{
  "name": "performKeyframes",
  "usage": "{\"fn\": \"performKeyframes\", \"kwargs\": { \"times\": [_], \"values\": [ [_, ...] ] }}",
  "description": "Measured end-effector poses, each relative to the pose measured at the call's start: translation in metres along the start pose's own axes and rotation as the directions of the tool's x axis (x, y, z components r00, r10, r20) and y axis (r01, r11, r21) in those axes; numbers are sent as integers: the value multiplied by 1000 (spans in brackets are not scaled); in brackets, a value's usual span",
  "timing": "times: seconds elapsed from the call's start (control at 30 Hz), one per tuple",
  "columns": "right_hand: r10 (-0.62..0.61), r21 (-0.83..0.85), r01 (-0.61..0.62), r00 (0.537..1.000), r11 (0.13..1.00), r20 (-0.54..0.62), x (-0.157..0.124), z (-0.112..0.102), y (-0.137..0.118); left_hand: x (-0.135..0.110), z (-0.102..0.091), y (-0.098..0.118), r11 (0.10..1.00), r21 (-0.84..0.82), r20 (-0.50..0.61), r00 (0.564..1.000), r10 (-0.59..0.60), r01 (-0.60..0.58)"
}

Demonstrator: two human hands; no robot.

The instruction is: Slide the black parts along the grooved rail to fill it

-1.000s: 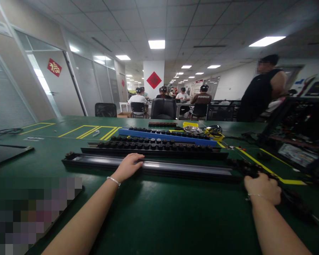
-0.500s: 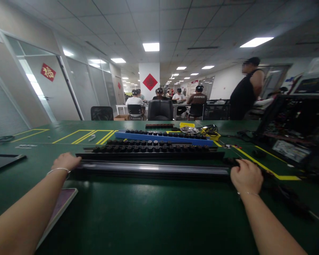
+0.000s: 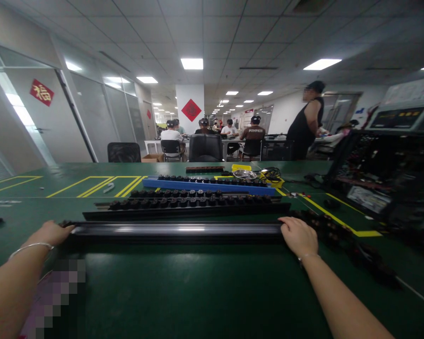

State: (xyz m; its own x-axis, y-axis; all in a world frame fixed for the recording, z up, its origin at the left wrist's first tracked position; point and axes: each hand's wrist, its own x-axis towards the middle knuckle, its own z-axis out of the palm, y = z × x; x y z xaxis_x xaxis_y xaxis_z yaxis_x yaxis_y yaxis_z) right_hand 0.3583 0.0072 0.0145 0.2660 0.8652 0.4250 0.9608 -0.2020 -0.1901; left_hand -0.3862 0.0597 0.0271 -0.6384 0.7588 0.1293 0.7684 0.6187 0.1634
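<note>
A long, dark bar with a glossy, rounded top (image 3: 183,230) lies crosswise in front of me, low over the green table or on it. My left hand (image 3: 51,234) is closed around its left end, fingers over the far side. At the opposite end, my right hand (image 3: 300,238) grips the bar with its fingers curled over the top. Just beyond the bar runs a flat black strip (image 3: 183,215). Behind that are rows of black, roller-like pieces (image 3: 176,202) on rails.
A blue rail (image 3: 212,185) bearing black pieces lies farther back, near a metal dish (image 3: 245,174) and a yellow tray (image 3: 240,167). An open computer case (image 3: 367,174) stands at the right. Dark, chain-like parts (image 3: 371,259) lie by my right arm. People sit at far desks.
The bar and both hands have shifted left relative to the strip behind them. My view has turned slightly right, so the background sits farther left. Both hands keep their grip.
</note>
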Motion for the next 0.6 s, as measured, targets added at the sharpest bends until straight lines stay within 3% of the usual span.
{"fn": "performKeyframes", "kwargs": {
  "times": [0.03, 0.13, 0.4, 0.6],
  "values": [
    [6, -1, -6, 1000, 1000, 13, 0, -1, -1, -2, -3, 2, 999, 27, 73, 997, -32, 30],
    [18, -5, -18, 999, 1000, 37, 0, -2, -3, -10, -9, 8, 1000, 28, 155, 988, 0, -4],
    [24, -18, -24, 999, 1000, 24, 1, 2, -1, -19, -19, 21, 999, 45, 236, 972, 1, -12],
    [28, -15, -27, 999, 1000, 34, 1, 0, -2, -12, -11, 14, 999, 2, 234, 971, 48, -49]
  ]
}}
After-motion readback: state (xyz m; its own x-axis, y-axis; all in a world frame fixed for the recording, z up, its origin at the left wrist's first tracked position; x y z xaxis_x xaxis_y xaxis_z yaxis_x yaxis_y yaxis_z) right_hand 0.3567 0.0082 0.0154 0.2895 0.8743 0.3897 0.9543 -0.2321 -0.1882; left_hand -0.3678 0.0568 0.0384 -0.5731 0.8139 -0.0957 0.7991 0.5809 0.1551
